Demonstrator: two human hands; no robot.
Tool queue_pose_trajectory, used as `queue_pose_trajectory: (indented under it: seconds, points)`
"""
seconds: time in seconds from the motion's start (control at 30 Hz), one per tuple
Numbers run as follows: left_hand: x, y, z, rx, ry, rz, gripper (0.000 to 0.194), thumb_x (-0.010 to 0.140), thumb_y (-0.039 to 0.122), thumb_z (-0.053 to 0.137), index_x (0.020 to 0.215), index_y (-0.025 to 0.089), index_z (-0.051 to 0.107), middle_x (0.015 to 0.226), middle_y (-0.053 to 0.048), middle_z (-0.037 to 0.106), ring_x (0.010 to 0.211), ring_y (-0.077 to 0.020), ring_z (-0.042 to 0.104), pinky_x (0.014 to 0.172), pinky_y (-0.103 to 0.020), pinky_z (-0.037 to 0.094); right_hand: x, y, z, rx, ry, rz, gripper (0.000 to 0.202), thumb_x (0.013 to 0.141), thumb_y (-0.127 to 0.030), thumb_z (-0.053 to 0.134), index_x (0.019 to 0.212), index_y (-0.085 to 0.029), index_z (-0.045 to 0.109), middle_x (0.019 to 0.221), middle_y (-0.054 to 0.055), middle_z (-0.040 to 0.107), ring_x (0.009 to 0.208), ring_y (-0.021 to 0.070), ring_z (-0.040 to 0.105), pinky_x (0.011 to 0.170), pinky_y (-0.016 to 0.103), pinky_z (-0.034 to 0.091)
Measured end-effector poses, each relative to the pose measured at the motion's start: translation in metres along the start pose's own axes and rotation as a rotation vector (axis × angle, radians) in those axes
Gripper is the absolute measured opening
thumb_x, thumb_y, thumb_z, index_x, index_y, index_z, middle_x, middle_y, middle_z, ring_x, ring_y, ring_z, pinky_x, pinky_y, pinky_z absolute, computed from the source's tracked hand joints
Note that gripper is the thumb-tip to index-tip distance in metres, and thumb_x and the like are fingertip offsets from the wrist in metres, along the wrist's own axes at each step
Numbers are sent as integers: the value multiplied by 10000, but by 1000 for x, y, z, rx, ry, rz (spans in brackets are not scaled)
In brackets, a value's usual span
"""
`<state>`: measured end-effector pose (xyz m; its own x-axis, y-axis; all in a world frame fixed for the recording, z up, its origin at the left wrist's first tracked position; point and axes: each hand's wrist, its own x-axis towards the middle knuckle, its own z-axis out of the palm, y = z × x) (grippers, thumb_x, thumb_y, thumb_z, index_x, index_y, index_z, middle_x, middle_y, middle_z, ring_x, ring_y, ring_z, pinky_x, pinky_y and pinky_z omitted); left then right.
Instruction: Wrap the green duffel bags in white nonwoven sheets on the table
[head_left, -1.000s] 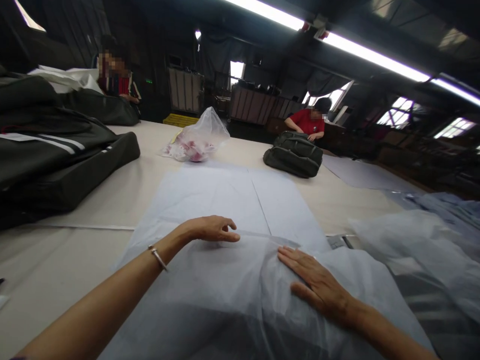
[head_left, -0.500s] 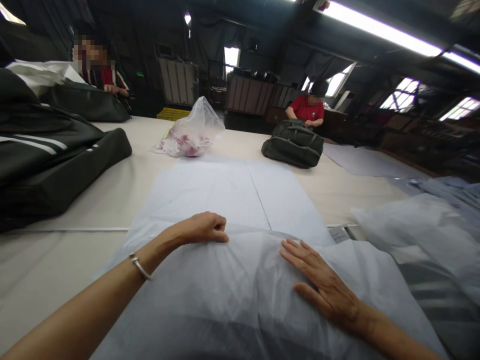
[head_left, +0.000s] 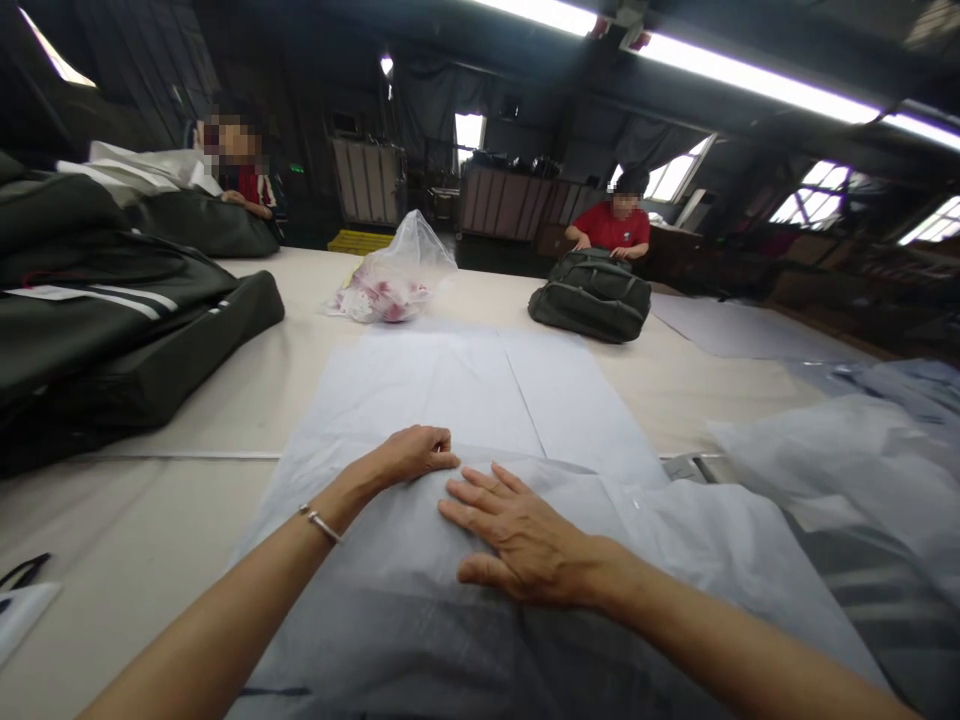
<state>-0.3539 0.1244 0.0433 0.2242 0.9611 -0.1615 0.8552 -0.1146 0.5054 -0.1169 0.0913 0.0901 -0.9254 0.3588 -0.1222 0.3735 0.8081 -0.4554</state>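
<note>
Fingers spread, my right hand (head_left: 525, 545) lies open, palm down on the cloudy plastic film (head_left: 390, 590). Seen from my head, my left hand (head_left: 411, 455) is curled at the film's far edge, just beside the right fingertips; whether it pinches the plastic, I cannot tell. That edge runs roughly crosswise ahead of me, with the left hand nearer to it, while the film spreads back beneath both forearms towards my body. It is thin, translucent and softly wrinkled, with a dark shape showing through the near part. Beyond the edge, a smooth white sheet (head_left: 450, 380) stretches away from me on the pale desk (head_left: 187, 520), marked by one thin, slanting line. Farther off sit a knotted-looking clear bag (head_left: 412, 262) with pink and white contents and, to its right, a rounded dark bag (head_left: 592, 300). Crumpled plastic (head_left: 847, 460) lies to my right.
</note>
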Motion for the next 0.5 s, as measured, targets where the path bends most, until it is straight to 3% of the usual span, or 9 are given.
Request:
queue_pose_trajectory:
  seconds: [0.13,0.2,0.27,0.33,0.43,0.5]
  points:
    - [-31,30,-12,135,297,46,123,884,245,533,942,194,628,1012,-54,664,979,-215,593,886,-348,426,9,9,21,31,10,47,666,943,-615,396,1511,-286,284,1590,54,260,1470,271,194,1207,517,77]
    - [-55,50,-5,86,413,121,182,944,277,463,947,210,632,1001,-40,676,980,-196,609,911,-339,448,7,11,25,31,43,32,669,938,-605,423,1511,-293,276,1584,57,284,1463,265,216,1205,514,79]
    - [-77,60,17,-13,425,200,245,979,345,411,1043,242,624,1025,-18,694,958,-162,641,864,-285,497,5,12,28,25,91,17,658,943,-557,454,1511,-278,270,1575,72,304,1451,252,246,1205,502,99]
    - [-88,57,51,29,469,293,354,957,425,463,1256,254,542,1236,-41,655,1119,-180,614,946,-296,497,6,11,31,27,155,28,616,956,-471,469,1500,-247,284,1551,94,346,1425,230,300,1200,469,153]
    - [-80,33,98,211,651,288,616,898,541,521,1400,195,432,1398,-121,552,1253,-267,545,1061,-422,442,13,14,36,18,277,51,478,968,-323,440,1424,-187,397,1460,106,471,1355,195,402,1169,383,256]
    - [-69,22,112,270,642,235,679,871,573,537,1420,190,426,1420,-129,527,1278,-296,524,1090,-475,410,19,16,36,-20,326,66,388,965,-277,407,1326,-167,497,1359,101,565,1277,190,483,1123,349,327]
